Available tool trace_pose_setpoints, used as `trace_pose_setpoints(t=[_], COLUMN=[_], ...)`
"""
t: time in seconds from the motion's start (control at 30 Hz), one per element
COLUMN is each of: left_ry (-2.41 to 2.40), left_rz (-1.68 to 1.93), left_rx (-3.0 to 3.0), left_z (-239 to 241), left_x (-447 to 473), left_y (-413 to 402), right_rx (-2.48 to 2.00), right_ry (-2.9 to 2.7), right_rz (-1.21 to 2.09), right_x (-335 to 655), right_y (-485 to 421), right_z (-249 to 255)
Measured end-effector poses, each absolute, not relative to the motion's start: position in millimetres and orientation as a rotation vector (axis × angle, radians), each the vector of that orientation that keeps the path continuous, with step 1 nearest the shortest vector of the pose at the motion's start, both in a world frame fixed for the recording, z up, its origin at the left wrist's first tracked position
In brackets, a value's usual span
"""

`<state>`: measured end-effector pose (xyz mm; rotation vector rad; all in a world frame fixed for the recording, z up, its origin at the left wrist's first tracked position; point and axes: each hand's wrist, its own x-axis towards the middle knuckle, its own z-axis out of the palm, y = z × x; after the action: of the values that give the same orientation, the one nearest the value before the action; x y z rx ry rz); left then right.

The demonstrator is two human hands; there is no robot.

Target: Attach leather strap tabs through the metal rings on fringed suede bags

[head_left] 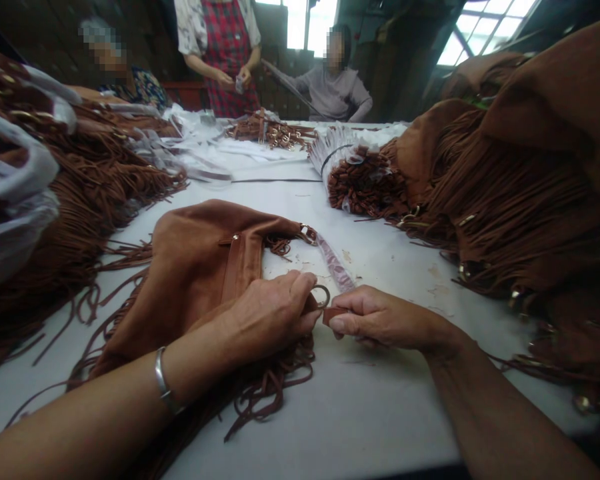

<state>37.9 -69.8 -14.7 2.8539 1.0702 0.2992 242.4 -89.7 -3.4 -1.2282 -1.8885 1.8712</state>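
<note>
A brown suede fringed bag (200, 267) lies on the white table (360, 407) in front of me. My left hand (275, 313) rests on the bag's near corner, fingers closed around a metal ring (324, 293) at that corner. My right hand (380, 320) pinches the brown end of a strap (333, 315) right beside the ring. The strap, wrapped in clear plastic (334, 263), runs back to a second ring (307, 233) at the bag's far corner. Fringe (265, 383) spills out under my left hand.
Heaps of the same fringed bags rise at the left (70, 193) and right (520, 193). A bundle of wrapped straps (360, 177) lies mid-table, with loose plastic wrappers (200, 150) beyond. Three other people work at the far end, one standing in a red checked apron (225, 47).
</note>
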Motion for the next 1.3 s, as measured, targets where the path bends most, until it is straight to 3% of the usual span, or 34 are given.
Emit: trace_pose_setpoints(t=[0.4, 0.93, 1.3], left_ry=[1.123, 0.852, 0.861], left_rz=[0.405, 0.874, 0.761], left_rx=[2.886, 2.768, 2.678], left_z=[-14.8, -24.8, -22.1], left_x=[39.1, 36.3, 34.5], left_y=[-69.7, -74.1, -73.8], right_rx=[-1.221, -1.145, -1.222], right_ry=[-1.792, -1.831, -1.871], right_rz=[1.840, 1.926, 1.917], right_x=[242.0, 243.1, 243.0], right_y=[-89.0, -88.5, -90.5], right_z=[-5.9, -2.2, -4.9])
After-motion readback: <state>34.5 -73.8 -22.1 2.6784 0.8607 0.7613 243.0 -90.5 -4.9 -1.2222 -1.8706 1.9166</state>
